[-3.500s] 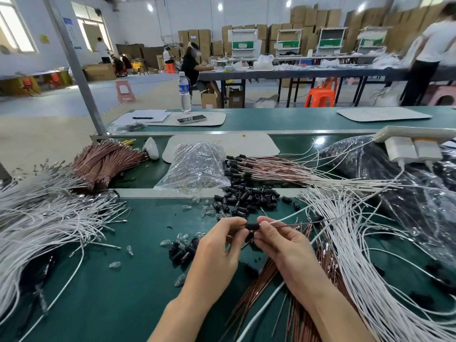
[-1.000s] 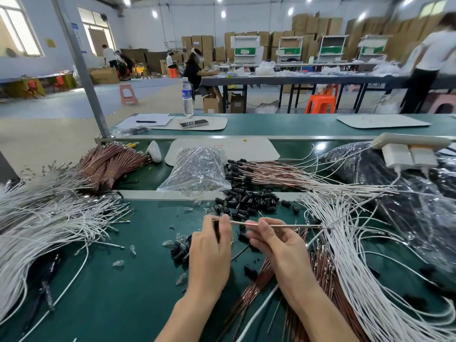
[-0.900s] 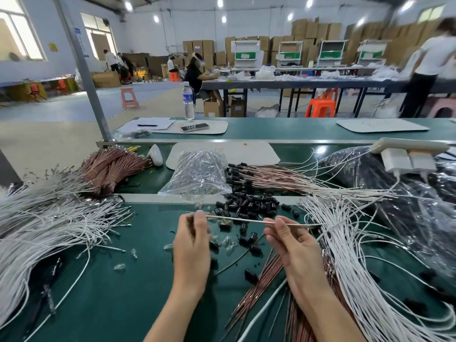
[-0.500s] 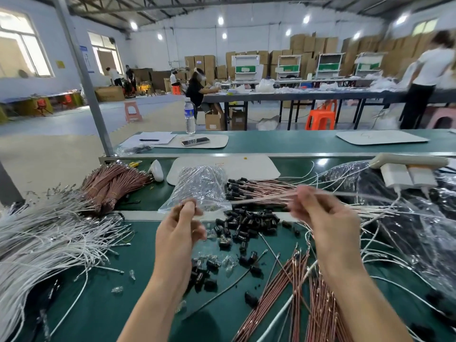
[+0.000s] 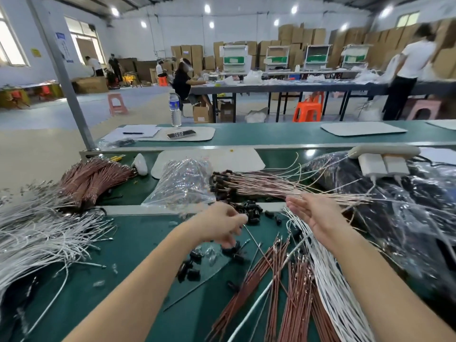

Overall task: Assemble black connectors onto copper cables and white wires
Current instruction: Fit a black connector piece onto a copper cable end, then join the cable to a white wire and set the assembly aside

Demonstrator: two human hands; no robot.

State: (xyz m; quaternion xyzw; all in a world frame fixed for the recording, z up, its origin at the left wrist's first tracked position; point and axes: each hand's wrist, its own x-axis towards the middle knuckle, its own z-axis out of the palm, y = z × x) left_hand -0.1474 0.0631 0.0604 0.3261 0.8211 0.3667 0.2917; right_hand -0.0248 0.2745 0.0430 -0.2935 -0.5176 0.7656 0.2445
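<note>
White wires (image 5: 37,238): heaped at 9 o'clock on the green bench (image 5: 128,255).
Copper cables (image 5: 93,176): a bundle at 10 o'clock, behind that heap.
Plastic bag (image 5: 182,181): clear and crinkled, at 12 o'clock beyond the left hand.
Left hand (image 5: 219,225): blurred, fingers curled down by the scattered black connectors (image 5: 251,212); I cannot tell whether it grips one.
Capped cables (image 5: 259,186): at 1 o'clock, black ends pointing toward 9 o'clock.
Right hand (image 5: 313,213): at 2 o'clock, palm up, fingers straight, holding nothing.
Loose strands (image 5: 296,280): copper and white, fanning toward 5 o'clock.
</note>
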